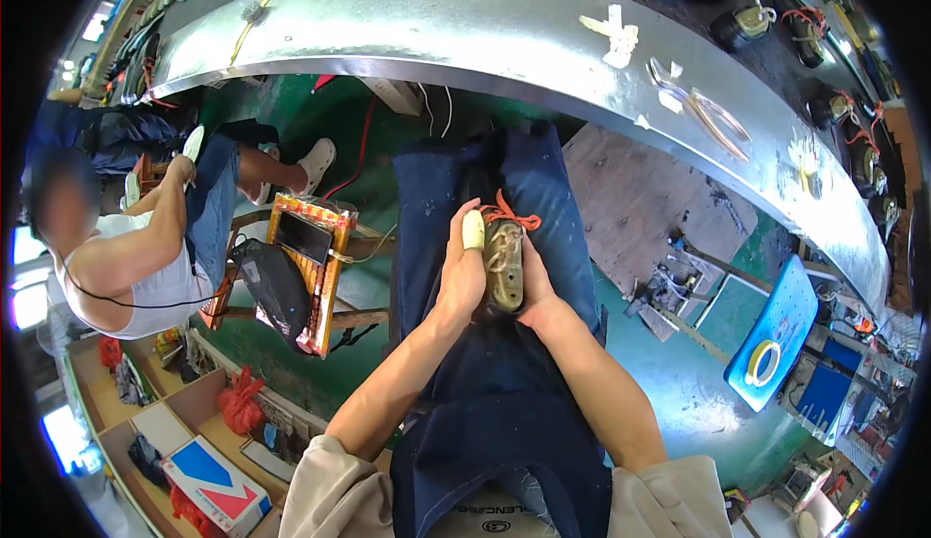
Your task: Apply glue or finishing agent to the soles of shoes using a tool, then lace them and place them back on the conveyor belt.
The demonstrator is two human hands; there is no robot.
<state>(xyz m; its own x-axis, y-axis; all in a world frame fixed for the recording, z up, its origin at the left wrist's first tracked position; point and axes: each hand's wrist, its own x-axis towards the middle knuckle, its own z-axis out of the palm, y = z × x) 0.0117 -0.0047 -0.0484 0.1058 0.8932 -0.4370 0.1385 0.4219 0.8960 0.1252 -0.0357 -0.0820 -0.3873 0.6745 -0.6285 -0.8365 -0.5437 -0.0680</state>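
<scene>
I see a shoe [503, 265] held upside-down over my lap, on the dark blue apron [504, 383]. It's olive-brown with a worn, mottled sole facing up and an orange lace [511, 214] looped at its far end. Left hand [460, 271] wraps its left side, fingers curled and pressed on it, one fingertip in a pale finger cot [473, 231]. Right hand [536, 291] cups it from the right and below, fingers mostly hidden. Beyond the fingers runs the curved metal table [465, 34], with pliers [700, 107] on it, well apart.
</scene>
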